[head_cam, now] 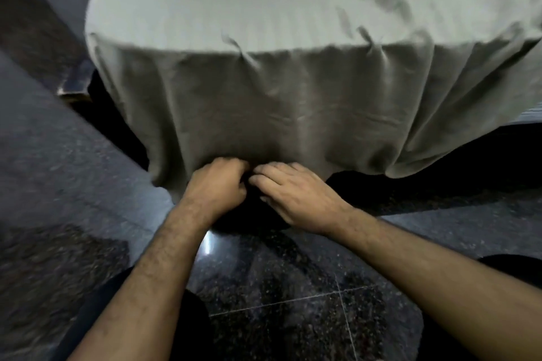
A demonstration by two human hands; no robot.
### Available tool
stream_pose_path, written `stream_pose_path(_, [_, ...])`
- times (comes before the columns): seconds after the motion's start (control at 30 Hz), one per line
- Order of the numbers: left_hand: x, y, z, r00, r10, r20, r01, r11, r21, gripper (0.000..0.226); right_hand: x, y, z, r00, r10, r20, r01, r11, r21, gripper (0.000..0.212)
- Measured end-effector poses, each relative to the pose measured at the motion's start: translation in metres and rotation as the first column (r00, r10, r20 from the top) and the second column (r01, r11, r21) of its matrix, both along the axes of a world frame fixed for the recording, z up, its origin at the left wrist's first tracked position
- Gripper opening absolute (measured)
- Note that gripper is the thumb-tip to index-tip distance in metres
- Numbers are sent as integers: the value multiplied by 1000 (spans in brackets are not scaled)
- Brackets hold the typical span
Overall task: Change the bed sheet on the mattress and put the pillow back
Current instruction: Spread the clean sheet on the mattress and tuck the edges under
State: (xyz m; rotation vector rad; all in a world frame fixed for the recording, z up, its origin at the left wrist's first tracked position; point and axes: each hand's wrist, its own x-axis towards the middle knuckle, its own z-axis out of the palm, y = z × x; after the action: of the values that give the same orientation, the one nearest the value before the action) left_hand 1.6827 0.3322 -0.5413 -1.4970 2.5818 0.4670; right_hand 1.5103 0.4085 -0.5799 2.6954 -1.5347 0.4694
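- Left hand (218,184) curled at the bottom hem of the bed sheet (264,114), fingers bunched into the cloth and apparently pinching the edge; knuckles up, thumb side touching the other hand.
- Right hand (296,195) just beside it, fingers bent and laid together over the same hem — fingertips hidden in the dark gap below, so whether pinching cloth or only pressing it under: cannot tell.
- Both at the middle of the hanging side, low down, where the drape ends above the floor (293,302).
- Sheet spread over the top of the mattress (528,116) (only a pale striped sliver of it bare, at the far right edge), draped down the near side in loose vertical folds.
- Top surface fairly smooth on the left; rumpled and ridged toward the upper right.
- Two small pinched creases along the near top edge.
- Hem hanging free on both flanks — lower right portion billowing out over dark space, left corner loose near the dark bed frame (74,88).
- Pillow: nowhere in view.

Progress, judged from the lie of the cloth:
- Done, seemingly: fresh sheet laid over the bed and roughly centred.
- In hand, probably: gathering the near hem for tucking under.
- Left: tucking this side along its whole length, squaring the corners, smoothing the wrinkled far right, the other sides (out of sight, state unknown), then returning the pillow.
- Roughly midway, perhaps a little short of it.
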Motion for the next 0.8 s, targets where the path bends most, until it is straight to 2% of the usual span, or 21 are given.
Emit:
stream_pose_path(0.1, [26, -7, 6, 983, 152, -102, -156, 987, -32, 21, 16, -21, -6, 1000, -5, -29, 5, 1000, 18, 47])
stream_pose_path(0.2, [45, -13, 7, 947, 238, -216, -254, 966, -50, 26, 26, -37, -17, 995, -97, -35, 101, 983, 154, 62])
stream_pose_path(0.3, [62, -16, 5, 945, 283, -163, -301, 948, -100, 23, 26, -45, -24, 985, -163, -64, 168, 983, 81, 60])
stream_pose_path(0.43, [75, -16, 0, 928, 348, -132, -362, 926, -104, 41, 25, -38, -29, 964, -246, -99, 241, 968, -63, 59])
stream_pose_path(0.5, [72, -17, -3, 919, 363, -153, -380, 919, -105, 37, 19, -33, -32, 958, -258, -126, 249, 965, -81, 61])
stream_pose_path(0.6, [67, -18, -11, 934, 350, -76, -358, 923, -143, 34, 11, -27, -31, 944, -285, -169, 274, 958, -84, 60])
stream_pose_path(0.67, [60, -14, -14, 931, 365, -26, -361, 907, -217, 43, 9, -26, -24, 929, -324, -180, 313, 946, -83, 56])
stream_pose_path(0.8, [43, -11, -27, 894, 445, 39, -431, 881, -195, 61, 10, -25, -16, 904, -369, -217, 361, 930, -77, 54])
